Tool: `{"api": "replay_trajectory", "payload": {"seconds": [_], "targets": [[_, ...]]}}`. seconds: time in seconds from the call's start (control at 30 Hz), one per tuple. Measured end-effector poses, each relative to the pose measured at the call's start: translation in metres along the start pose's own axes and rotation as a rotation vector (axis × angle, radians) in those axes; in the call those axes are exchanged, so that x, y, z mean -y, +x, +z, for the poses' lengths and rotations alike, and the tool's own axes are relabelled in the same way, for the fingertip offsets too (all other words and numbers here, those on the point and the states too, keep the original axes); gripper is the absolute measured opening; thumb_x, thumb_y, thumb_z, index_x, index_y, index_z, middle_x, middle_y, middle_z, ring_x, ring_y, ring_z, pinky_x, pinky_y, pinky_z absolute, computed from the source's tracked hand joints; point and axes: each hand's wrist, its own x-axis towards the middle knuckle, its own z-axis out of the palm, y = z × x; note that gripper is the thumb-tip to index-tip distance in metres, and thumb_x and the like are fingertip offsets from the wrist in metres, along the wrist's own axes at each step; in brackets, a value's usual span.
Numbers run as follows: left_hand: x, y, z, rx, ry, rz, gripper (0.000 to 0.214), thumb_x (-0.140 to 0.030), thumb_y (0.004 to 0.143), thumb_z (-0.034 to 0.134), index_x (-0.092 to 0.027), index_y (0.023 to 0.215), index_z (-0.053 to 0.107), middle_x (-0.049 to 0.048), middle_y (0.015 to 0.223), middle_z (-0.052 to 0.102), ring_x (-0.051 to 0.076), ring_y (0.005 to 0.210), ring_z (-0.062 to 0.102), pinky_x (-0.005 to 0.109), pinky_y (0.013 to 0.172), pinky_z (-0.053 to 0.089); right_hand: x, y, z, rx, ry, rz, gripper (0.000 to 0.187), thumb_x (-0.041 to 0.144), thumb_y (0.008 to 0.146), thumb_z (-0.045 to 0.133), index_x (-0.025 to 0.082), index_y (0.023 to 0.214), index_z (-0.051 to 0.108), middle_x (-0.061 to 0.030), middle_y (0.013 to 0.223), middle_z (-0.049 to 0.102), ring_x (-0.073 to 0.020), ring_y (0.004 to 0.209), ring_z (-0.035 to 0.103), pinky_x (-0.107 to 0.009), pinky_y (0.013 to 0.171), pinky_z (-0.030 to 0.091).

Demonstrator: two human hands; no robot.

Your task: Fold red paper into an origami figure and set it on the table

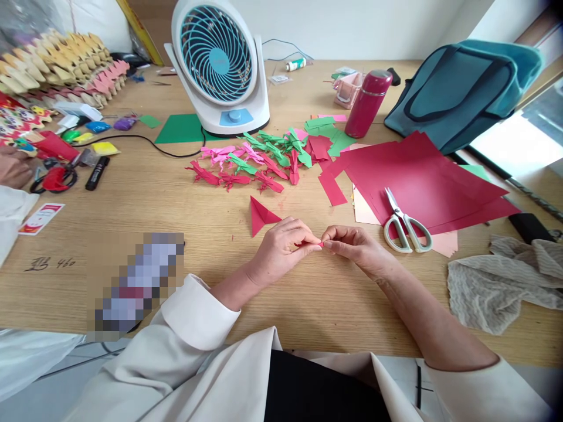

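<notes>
Both hands meet over the front middle of the wooden table, pinching a small piece of folded red paper between them. My left hand is closed on its left end; the fingers hide most of it. My right hand is closed too, thumb and forefinger at the paper's right tip. Just beyond my left hand lies a red folded paper triangle. Farther back, several red folded paper figures sit among green paper figures and pink paper figures.
White-handled scissors lie on large red paper sheets at the right. A fan, a red flask and a teal bag stand behind. At left are a black marker, a blurred-out object and another person's hand.
</notes>
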Motion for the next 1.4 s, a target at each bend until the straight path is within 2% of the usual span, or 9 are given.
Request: {"api": "replay_trajectory", "payload": {"seconds": [0.23, 0.7, 0.93, 1.2, 1.4], "targets": [[0.0015, 0.0006, -0.0017, 0.026, -0.027, -0.001, 0.009, -0.025, 0.088, 0.070, -0.019, 0.082, 0.072, 0.0018, 0.077, 0.070, 0.014, 0.076, 0.061, 0.029, 0.075, 0.047, 0.0000, -0.0016, -0.0016, 0.020, -0.020, 0.007, 0.032, 0.048, 0.077, 0.073, 0.017, 0.078, 0.065, 0.0030, 0.064, 0.046, -0.0112, 0.061, 0.032, -0.028, 0.055, 0.021], [-0.0023, 0.0005, -0.0039, 0.040, 0.008, 0.004, 0.010, -0.027, 0.087, 0.071, -0.019, 0.081, 0.071, 0.0003, 0.075, 0.070, 0.012, 0.072, 0.060, 0.027, 0.073, 0.046, 0.0002, -0.0018, -0.0027, 0.049, -0.045, 0.016, 0.035, 0.051, 0.078, 0.072, 0.017, 0.076, 0.063, 0.0048, 0.059, 0.042, -0.0094, 0.056, 0.028, -0.028, 0.052, 0.018], [-0.0035, 0.0003, -0.0041, 0.068, 0.015, -0.012, 0.011, -0.028, 0.088, 0.070, -0.019, 0.082, 0.071, 0.0000, 0.077, 0.071, 0.012, 0.073, 0.061, 0.028, 0.075, 0.047, 0.0046, -0.0019, -0.0004, 0.058, -0.073, 0.024, 0.040, 0.055, 0.075, 0.072, 0.017, 0.073, 0.061, 0.0038, 0.060, 0.044, -0.0096, 0.057, 0.030, -0.027, 0.052, 0.021], [-0.0001, 0.0011, -0.0026, 0.080, -0.055, -0.029, 0.007, -0.025, 0.086, 0.072, -0.019, 0.082, 0.070, 0.0007, 0.082, 0.073, 0.013, 0.078, 0.065, 0.027, 0.077, 0.049, 0.0006, -0.0019, -0.0025, 0.046, -0.041, 0.036, 0.035, 0.051, 0.077, 0.071, 0.017, 0.075, 0.062, 0.0049, 0.059, 0.042, -0.0092, 0.055, 0.028, -0.028, 0.052, 0.018], [-0.0022, 0.0013, -0.0027, 0.064, -0.043, -0.049, 0.008, -0.024, 0.088, 0.070, -0.019, 0.082, 0.071, 0.0013, 0.079, 0.071, 0.013, 0.076, 0.063, 0.027, 0.074, 0.049, 0.0009, -0.0009, -0.0020, 0.037, -0.050, 0.024, 0.037, 0.052, 0.076, 0.071, 0.017, 0.072, 0.062, 0.0042, 0.059, 0.043, -0.0094, 0.056, 0.029, -0.028, 0.051, 0.019]]}}
